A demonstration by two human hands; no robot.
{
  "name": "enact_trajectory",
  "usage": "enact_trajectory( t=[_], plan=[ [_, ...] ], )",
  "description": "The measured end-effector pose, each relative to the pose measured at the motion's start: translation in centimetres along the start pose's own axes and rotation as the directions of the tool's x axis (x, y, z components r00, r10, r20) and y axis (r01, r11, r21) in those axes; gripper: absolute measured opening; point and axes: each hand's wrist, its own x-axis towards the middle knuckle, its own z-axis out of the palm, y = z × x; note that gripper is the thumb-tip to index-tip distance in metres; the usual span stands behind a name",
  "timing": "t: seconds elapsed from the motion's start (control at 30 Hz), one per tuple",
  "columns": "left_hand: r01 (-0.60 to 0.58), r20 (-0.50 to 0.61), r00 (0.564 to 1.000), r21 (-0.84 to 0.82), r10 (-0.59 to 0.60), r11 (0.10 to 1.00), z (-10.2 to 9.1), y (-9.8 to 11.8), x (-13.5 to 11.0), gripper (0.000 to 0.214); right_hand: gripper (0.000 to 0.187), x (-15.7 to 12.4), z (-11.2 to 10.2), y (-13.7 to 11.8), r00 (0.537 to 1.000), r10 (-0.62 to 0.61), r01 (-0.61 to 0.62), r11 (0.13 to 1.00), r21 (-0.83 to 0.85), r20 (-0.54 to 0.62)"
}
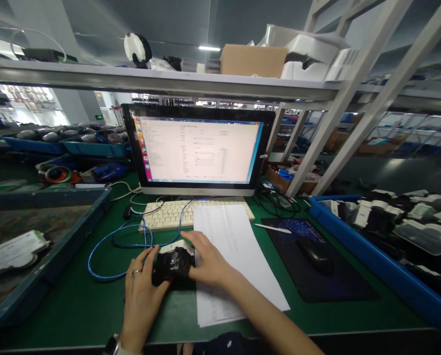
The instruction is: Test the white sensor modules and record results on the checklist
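My left hand [142, 291] and my right hand [207, 261] both grip a small black device [171, 265] just above the green table [80, 305], in front of the keyboard [170, 214]. The left hand holds its left side, thumb on top, a ring on one finger. From the right, the other hand wraps its fingers round the device. A white part [176, 245] shows just behind the device. A blue cable [120, 241] loops on the table to the left of it.
A lit monitor [200, 150] stands behind the keyboard. A printed sheet [235, 246] lies to the right, then a pen [272, 228] and a mouse [315, 256] on a dark pad. Blue trays [371, 261] of devices flank both sides. A shelf with boxes runs overhead.
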Motion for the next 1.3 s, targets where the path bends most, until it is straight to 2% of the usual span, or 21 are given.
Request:
enact_trajectory(
  t=[0.07,0.2,0.3,0.37,0.47,0.53,0.7,0.77,0.9,1.0,1.1,1.2,1.3],
  plan=[
    [0.03,0.003,1.0,0.008,-0.03,1.0,0.0,-0.2,-0.2,0.052,0.082,-0.2,0.2,0.0,0.999,-0.028,0.028,0.999,0.03,0.02],
    [0.016,0.025,1.0,-0.056,-0.014,0.998,0.1,-0.2,-0.9,0.051,0.096,-0.7,0.9,-0.2,0.997,-0.059,0.058,0.998,0.011,0.058],
    [0.044,0.026,0.999,-0.133,-0.041,0.99,0.0,0.0,-1.1,0.049,0.083,-0.8,1.1,-0.4,0.991,-0.13,0.13,0.99,-0.053,0.015],
    [0.029,-0.027,0.999,-0.153,-0.033,0.988,-0.2,0.4,-1.0,0.047,0.07,-0.9,1.1,-0.2,0.99,-0.138,0.137,0.989,-0.048,-0.016],
    [-0.084,-0.154,0.986,-0.128,0.064,0.988,-0.7,1.1,-0.9,0.044,0.062,-0.9,1.0,0.3,0.995,-0.054,0.056,0.998,0.023,-0.088],
    [-0.133,-0.202,0.973,-0.095,0.112,0.986,-0.8,1.5,-0.7,0.044,0.06,-0.9,1.1,0.9,0.992,0.027,-0.019,0.998,0.063,-0.127],
    [-0.13,-0.149,0.981,-0.056,0.121,0.99,-0.7,1.6,-0.6,0.045,0.05,-0.8,1.1,1.1,0.961,0.234,-0.206,0.962,0.181,-0.15],
    [-0.132,-0.148,0.981,-0.042,0.124,0.99,-0.7,1.5,-0.6,0.046,0.046,-0.7,1.1,0.9,0.955,0.267,-0.23,0.941,0.248,-0.129],
    [-0.106,-0.212,0.972,-0.024,0.099,0.994,-1.0,1.8,-0.8,0.054,0.03,-0.5,1.5,0.4,0.939,0.328,-0.261,0.873,0.413,-0.099],
    [-0.089,-0.156,0.985,-0.08,0.076,0.993,-1.1,1.9,-1.0,0.05,0.027,-0.4,1.8,0.3,0.922,0.382,-0.322,0.837,0.442,-0.053],
    [-0.033,-0.02,0.999,-0.193,0.03,0.981,-1.2,1.8,-1.2,0.046,0.034,-0.4,1.6,0.4,0.942,0.334,-0.291,0.856,0.426,-0.028],
    [0.078,0.088,0.994,-0.258,-0.057,0.963,-1.6,1.6,-1.3,0.053,0.045,-0.5,0.7,0.8,0.959,0.285,-0.256,0.86,0.441,0.001],
    [0.215,0.16,0.972,-0.292,-0.174,0.932,-2.0,1.7,-1.2,0.041,0.067,-0.8,-0.2,1.2,0.959,0.279,-0.276,0.88,0.387,0.05]
  ],
)
